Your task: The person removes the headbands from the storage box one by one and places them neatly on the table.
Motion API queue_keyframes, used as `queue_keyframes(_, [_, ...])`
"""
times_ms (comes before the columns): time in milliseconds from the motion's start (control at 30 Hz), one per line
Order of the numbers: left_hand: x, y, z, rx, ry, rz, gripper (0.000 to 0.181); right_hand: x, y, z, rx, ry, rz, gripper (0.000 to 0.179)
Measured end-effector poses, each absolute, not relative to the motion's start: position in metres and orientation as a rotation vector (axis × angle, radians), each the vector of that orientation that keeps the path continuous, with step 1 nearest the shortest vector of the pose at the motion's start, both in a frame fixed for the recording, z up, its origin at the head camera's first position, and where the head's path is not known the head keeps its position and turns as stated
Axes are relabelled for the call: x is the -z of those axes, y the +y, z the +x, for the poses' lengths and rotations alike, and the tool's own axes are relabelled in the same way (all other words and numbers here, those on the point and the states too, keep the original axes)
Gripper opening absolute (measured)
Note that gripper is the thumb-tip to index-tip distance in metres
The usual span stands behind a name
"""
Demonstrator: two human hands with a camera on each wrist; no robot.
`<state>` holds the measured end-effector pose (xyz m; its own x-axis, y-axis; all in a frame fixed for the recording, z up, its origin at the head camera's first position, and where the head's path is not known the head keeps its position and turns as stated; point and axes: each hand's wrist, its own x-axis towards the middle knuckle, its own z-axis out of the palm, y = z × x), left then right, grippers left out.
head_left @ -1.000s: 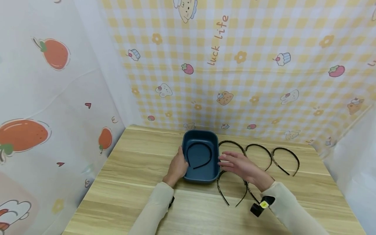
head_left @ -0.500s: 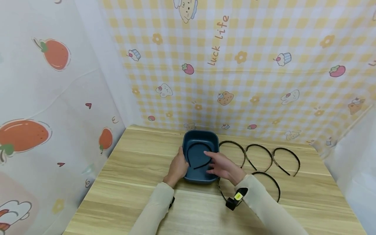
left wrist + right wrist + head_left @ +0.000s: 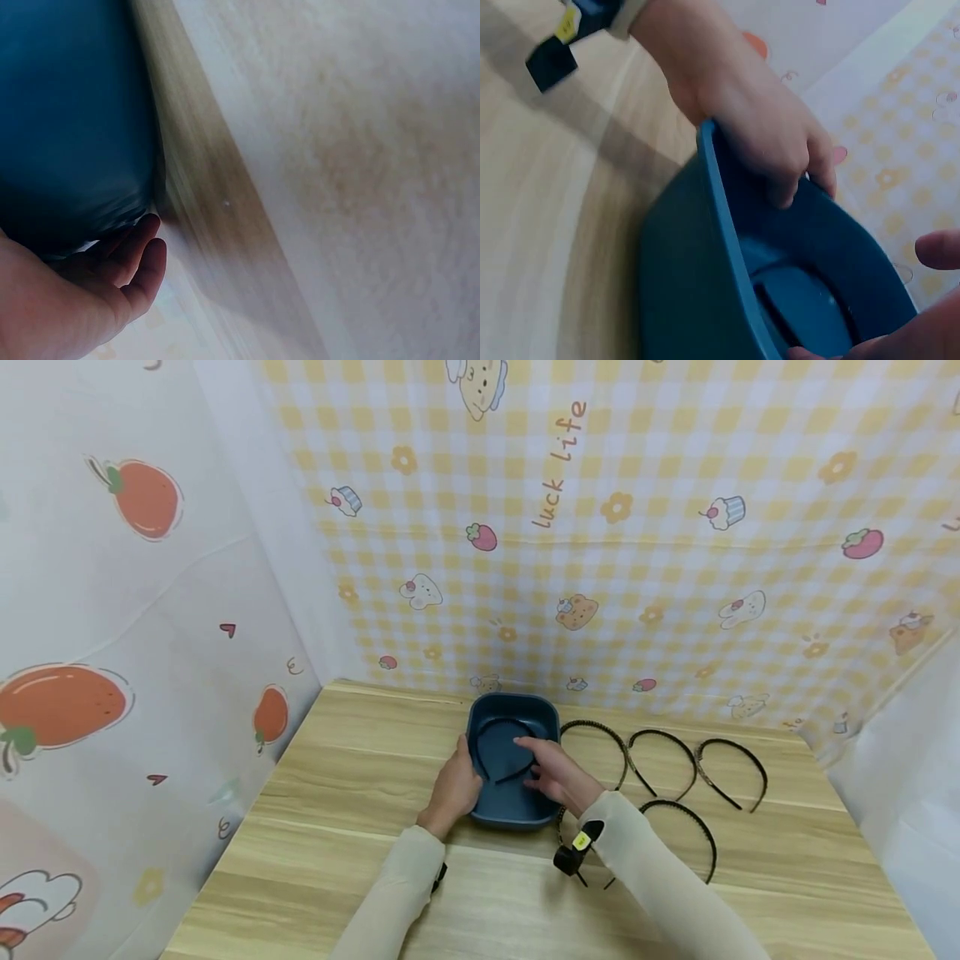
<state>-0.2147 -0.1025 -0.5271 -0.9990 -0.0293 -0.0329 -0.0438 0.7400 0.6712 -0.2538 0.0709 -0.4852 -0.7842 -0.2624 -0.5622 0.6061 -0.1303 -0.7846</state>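
Observation:
A dark blue bin (image 3: 513,806) stands on the table with a black headband (image 3: 504,722) lying inside it. My left hand (image 3: 452,787) grips the bin's left wall; in the right wrist view its thumb reaches inside over the rim. In the left wrist view, the left hand's fingers (image 3: 146,270) curl at the bin's outer wall. Over the bin's right side is my right hand (image 3: 561,774), its fingers spread apart and reaching inside. Its fingertips overlap the right part of the headband in the head view.
Several more headbands lie right of the bin on the wooden table (image 3: 360,743), among them a back-row headband (image 3: 662,732) and a front headband (image 3: 708,835). A checked cloth (image 3: 600,552) hangs close behind the table.
My right hand has come from outside the bin's right edge leftward to over its inside. The headband in the bin has shifted slightly left. My left hand has stayed on the bin.

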Motion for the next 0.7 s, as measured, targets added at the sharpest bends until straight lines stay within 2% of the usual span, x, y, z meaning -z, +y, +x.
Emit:
queue_keyframes(367, [0.527, -0.104, -0.213, -1.103, 2.912, -0.081, 0.069, 0.488, 0.067, -0.257, 2.008, 1.698, 0.322, 0.082])
queue_keyframes(533, [0.527, -0.103, -0.214, -1.093, 2.915, -0.078, 0.069, 0.487, 0.060, -0.253, 2.043, 1.799, 0.357, 0.071])
queue_keyframes(700, [0.526, -0.102, -0.216, -1.093, 2.925, -0.077, 0.069, 0.488, 0.055, -0.256, 2.067, 1.796, 0.414, 0.068])
